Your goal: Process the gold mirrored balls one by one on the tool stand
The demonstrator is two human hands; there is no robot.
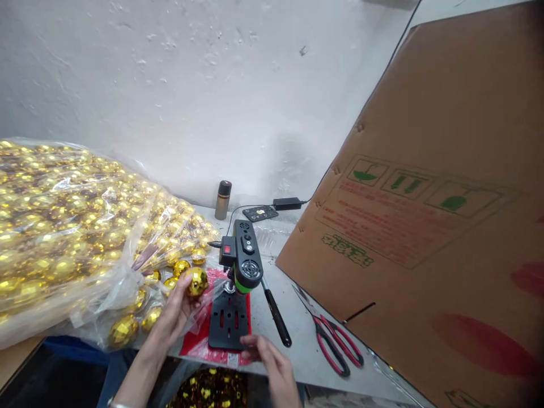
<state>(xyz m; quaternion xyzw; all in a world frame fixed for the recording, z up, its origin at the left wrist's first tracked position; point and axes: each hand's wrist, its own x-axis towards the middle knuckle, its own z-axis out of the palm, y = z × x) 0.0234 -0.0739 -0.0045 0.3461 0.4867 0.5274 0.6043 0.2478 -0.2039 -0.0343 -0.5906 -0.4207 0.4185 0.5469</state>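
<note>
My left hand [181,311] is closed round a shiny gold mirror-faceted ball [197,281], held up just left of a small black machine [248,255]. That machine is mounted on a slotted black base plate [229,321], which lies on a red plastic sheet [196,343]. At the plate's front right corner is my right hand [270,360], slightly blurred, its fingers loosely bent and apart with no object visible in them. Several loose gold balls [123,331] lie left of my left hand, at the mouth of a clear plastic bag [113,294].
The bag bulges with gold balls across the left side. More gold balls [208,391] sit below the table edge. Red-and-black scissors [335,343] and a black-handled tool [277,317] lie to the right. A large cardboard box [425,226], bottle [222,200] and phone [260,212] stand or lie beyond.
</note>
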